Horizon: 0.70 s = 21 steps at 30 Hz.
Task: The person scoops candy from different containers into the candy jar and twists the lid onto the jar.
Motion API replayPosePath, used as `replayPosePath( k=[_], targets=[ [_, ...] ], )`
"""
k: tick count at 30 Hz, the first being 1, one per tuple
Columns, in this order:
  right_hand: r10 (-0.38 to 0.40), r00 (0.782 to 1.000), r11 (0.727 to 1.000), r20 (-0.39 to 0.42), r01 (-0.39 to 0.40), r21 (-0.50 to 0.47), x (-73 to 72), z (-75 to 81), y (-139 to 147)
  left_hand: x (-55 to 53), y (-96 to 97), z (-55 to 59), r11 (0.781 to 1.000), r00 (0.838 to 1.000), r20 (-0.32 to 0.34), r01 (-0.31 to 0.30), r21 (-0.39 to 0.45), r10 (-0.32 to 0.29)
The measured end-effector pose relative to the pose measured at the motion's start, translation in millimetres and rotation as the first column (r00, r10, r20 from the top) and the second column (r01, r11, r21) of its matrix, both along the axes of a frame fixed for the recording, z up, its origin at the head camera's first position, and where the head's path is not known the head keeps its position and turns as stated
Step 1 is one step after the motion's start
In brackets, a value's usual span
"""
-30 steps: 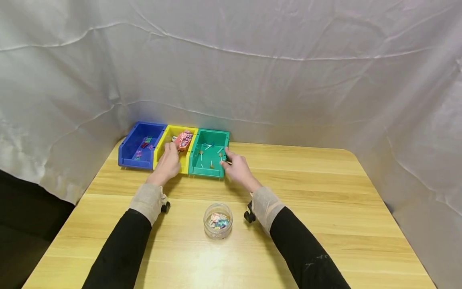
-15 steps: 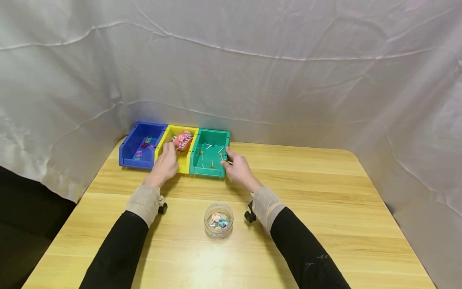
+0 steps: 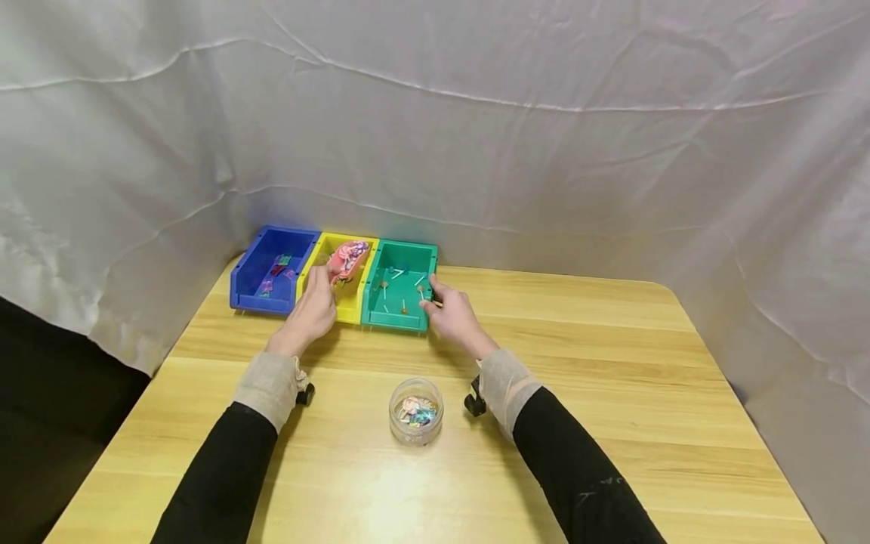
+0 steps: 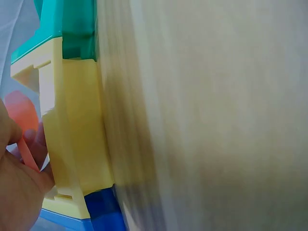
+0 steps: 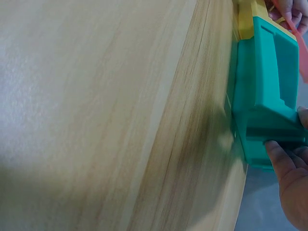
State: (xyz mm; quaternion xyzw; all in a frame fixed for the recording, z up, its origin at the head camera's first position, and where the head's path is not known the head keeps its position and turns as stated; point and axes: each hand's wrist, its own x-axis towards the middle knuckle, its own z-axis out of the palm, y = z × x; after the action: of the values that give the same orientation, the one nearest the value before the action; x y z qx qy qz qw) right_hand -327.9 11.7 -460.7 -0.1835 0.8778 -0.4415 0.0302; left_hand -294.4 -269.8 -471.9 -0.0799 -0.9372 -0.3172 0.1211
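In the head view my left hand (image 3: 313, 306) grips the handle of a pink scoop (image 3: 336, 264) and holds it over the yellow bin (image 3: 350, 313). Wrapped candies (image 3: 353, 255) heap in the scoop. The left wrist view has the scoop's handle (image 4: 29, 155) pinched between thumb and fingers, above the bin's front lip. My right hand (image 3: 457, 316) grips the right wall of the green bin (image 3: 394, 322), thumb at the rim and fingers against the outside. Several small lollipops (image 3: 404, 308) lie scattered in that bin. The yellow bin's floor is partly hidden by the scoop and hand.
A blue bin (image 3: 261, 304) with a few shiny wrapped candies (image 3: 277, 269) stands left of the yellow one, all three side by side. Between my forearms, a clear round jar (image 3: 401, 434) holds some candies. Grey cloth (image 3: 510, 166) hangs behind the wooden table (image 3: 584, 347).
The loaded scoop has risen slightly and tilted in my left hand above the yellow bin. The right hand keeps its grip on the green bin. The whole view shifts a little.
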Motion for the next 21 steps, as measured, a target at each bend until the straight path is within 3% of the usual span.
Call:
replayPosePath(
  k=[8, 17, 21],
  targets=[
    [0.001, 1.0, 1.0, 0.015, -0.001, -0.01, -1.7, 1.1, 3, -2.3, 6.0, -0.7, 0.996, 0.991, -0.133, 0.031, 0.085, -0.02],
    [-0.008, 1.0, 1.0, 0.015, 0.008, 0.01, -2.2, 1.4, 6, -1.7, 9.8, 1.9, 0.989, 0.989, -0.143, 0.049, 0.138, -0.029],
    [-0.009, 1.0, 0.999, 0.011, 0.01, -0.038, -0.1, -0.2, 12, 0.2, 9.8, 2.7, 0.987, 0.988, -0.15, 0.059, 0.15, -0.036]
  ],
)
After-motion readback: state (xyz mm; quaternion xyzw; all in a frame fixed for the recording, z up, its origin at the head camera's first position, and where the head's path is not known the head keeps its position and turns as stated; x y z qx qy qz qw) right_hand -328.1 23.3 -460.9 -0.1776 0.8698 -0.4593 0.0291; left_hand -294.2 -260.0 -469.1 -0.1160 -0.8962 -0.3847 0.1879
